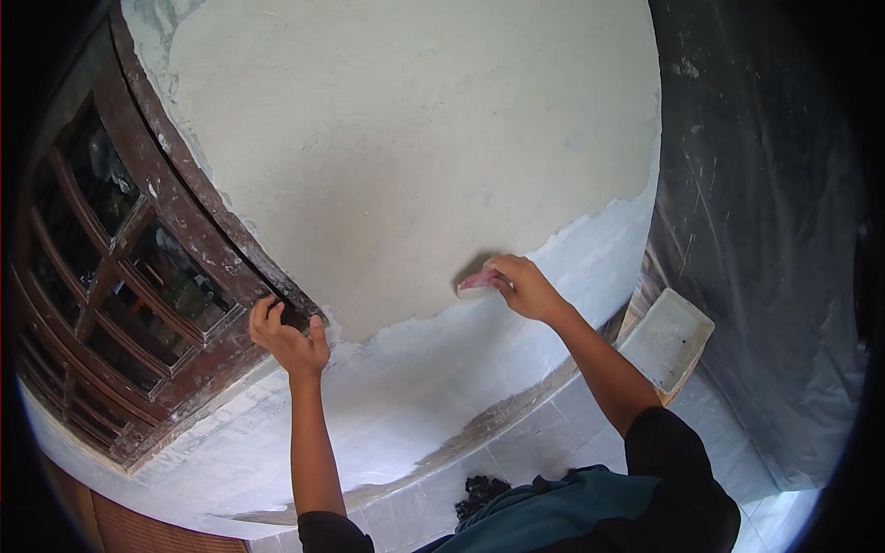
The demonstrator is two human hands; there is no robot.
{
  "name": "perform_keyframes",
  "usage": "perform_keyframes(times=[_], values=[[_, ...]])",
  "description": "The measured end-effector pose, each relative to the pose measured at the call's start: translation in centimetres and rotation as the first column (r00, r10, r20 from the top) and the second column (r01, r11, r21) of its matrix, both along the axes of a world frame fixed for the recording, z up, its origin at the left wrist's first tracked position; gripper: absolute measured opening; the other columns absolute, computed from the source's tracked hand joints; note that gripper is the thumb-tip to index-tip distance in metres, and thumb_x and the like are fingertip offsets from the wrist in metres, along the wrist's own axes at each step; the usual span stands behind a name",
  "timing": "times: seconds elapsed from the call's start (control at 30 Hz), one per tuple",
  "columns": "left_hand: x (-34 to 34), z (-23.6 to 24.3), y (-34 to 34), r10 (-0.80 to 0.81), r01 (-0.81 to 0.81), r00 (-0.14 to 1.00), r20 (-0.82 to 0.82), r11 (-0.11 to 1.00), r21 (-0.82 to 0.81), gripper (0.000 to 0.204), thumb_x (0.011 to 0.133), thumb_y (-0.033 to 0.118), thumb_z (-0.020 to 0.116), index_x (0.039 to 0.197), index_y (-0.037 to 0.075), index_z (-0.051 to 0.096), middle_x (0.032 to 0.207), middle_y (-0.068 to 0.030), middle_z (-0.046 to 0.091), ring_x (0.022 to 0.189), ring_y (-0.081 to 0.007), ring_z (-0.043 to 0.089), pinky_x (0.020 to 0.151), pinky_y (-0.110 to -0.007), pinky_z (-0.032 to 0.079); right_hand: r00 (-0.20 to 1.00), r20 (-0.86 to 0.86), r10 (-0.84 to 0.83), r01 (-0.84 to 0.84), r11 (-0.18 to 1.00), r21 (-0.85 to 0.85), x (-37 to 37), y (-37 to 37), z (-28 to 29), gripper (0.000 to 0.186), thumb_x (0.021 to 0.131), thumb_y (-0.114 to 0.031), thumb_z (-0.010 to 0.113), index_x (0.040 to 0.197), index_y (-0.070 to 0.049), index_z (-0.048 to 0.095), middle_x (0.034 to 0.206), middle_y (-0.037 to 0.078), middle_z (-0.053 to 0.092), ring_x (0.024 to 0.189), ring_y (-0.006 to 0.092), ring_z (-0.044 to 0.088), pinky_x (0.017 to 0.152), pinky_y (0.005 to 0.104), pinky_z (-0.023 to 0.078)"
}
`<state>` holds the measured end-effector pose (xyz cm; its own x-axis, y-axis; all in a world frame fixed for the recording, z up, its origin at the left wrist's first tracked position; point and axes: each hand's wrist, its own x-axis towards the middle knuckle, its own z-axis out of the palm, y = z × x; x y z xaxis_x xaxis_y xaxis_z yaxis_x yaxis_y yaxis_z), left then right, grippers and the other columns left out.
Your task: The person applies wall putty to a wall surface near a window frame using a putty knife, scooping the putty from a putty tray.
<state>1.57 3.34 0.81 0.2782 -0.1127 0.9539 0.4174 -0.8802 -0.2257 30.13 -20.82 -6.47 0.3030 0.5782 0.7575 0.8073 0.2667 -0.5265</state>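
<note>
A wall (415, 138) fills the middle, coated in greyish filler down to a ragged edge, with white surface below it. My right hand (524, 288) grips a small pink, pale-edged pad (477, 280) against the coating near that lower edge. To the left, my left hand (290, 339) is open, its fingers spread and bent at the lower corner of a brown wooden window frame (157, 194) with several glass panes. The frame is spotted with white marks. The exact kind of tool under my right fingers is hard to make out.
A pale rectangular tray (664, 336) stands right of my right arm on a light wooden support. Translucent plastic sheeting (756, 240) covers the right side. Below are grey floor tiles (525, 433), a dark crumpled item (479, 498) and a reddish-brown surface (157, 525) at lower left.
</note>
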Motion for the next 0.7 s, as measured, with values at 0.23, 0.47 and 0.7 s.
perform_keyframes(times=[0.23,0.47,0.7], values=[[-0.1,0.3,-0.4,0.044,-0.042,0.998,-0.048,0.998,0.037,0.051,0.088,0.041,0.053,0.120,0.004,0.038,0.123,-0.0189,0.044,0.118,-0.0361,0.036,0.098,-0.050,0.025,0.984,-0.179,-0.016,0.039,0.991,0.125,0.4,-0.6,-0.2,0.026,0.078,0.013,0.057,0.101,0.001,0.055,0.090,0.014,0.063,0.084,0.0261,0.065,0.072,0.0308,0.050],[0.4,0.0,-0.6,0.062,-0.063,0.997,-0.049,0.998,-0.014,0.048,0.087,0.038,0.053,0.118,0.004,0.041,0.121,-0.0196,0.043,0.116,-0.0383,0.037,0.099,-0.055,0.026,0.962,-0.266,-0.060,0.096,0.988,0.123,0.2,0.6,-1.3,0.025,0.079,0.011,0.058,0.102,0.001,0.055,0.091,0.016,0.064,0.082,0.0258,0.064,0.074,0.0304,0.051],[0.4,0.3,-0.5,0.124,-0.124,0.985,-0.124,0.992,0.009,0.049,0.085,0.038,0.057,0.119,0.005,0.042,0.125,-0.0180,0.039,0.120,-0.0377,0.033,0.100,-0.054,0.022,0.979,-0.198,-0.056,0.075,0.993,0.089,0.6,1.3,-1.2,0.023,0.081,0.012,0.055,0.102,0.001,0.055,0.089,0.014,0.064,0.082,0.0220,0.064,0.073,0.0297,0.051]])
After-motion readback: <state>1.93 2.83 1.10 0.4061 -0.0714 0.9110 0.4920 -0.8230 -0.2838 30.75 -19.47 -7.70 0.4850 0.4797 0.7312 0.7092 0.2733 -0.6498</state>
